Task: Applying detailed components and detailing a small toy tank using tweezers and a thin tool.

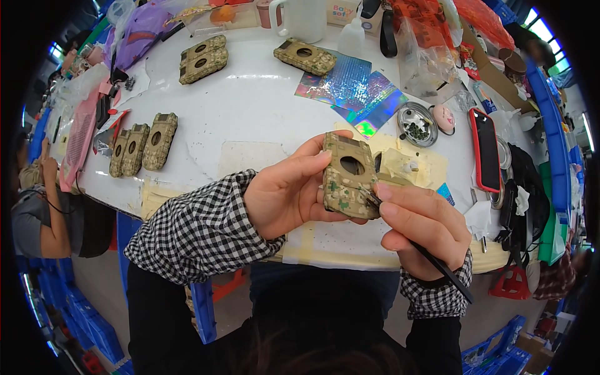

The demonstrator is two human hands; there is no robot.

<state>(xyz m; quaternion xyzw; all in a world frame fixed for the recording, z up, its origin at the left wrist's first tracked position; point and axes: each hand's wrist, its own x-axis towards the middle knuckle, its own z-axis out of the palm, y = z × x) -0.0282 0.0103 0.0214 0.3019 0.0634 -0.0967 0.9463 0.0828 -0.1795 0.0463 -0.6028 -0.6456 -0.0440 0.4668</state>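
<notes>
My left hand is closed round a camouflage-patterned toy tank hull, tilted up over the table's near edge. A large round hole opens in its top. In my right hand are slim black tweezers, pinched between thumb and fingers. Their tip meets the hull's lower right side; whether it grips a small part there, I cannot tell. Just beyond the hull, a pale mould-like piece lies on yellowish paper. Close by, a round metal dish contains small dark green parts.
More camouflage hulls lie at left and at the back. Shiny holographic sheets are spread in the middle. A red-cased phone rests at right. A white pitcher and squeeze bottle stand behind. Another person's arm shows at far left.
</notes>
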